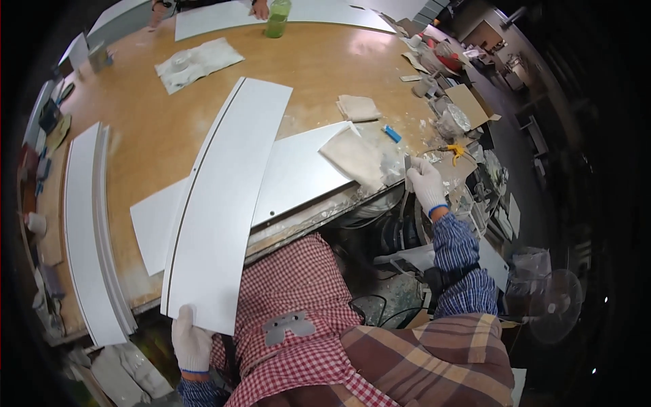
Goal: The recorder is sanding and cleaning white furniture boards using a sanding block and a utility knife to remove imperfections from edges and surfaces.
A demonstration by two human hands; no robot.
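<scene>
My left hand [190,340], in a white knit glove, is closed on the near end of a long white panel [224,183]. A dark groove runs along the panel's left side. It lies slanted across a second white panel [308,166], which has a dark hole near its front edge. Over at the table's right edge, my gloved right hand [426,183] is pinched round a small flat grey blade [407,163]; its handle is hidden in the fingers. Left of that hand, a folded cream cloth [354,156] covers the second panel's right end.
Several white panels [85,237] are stacked at the left. Across the wooden table [325,64], another person's hand [260,9] rests by a green bottle [277,19]. A blue block [391,133], a yellow air gun [456,150] and clutter line the right edge.
</scene>
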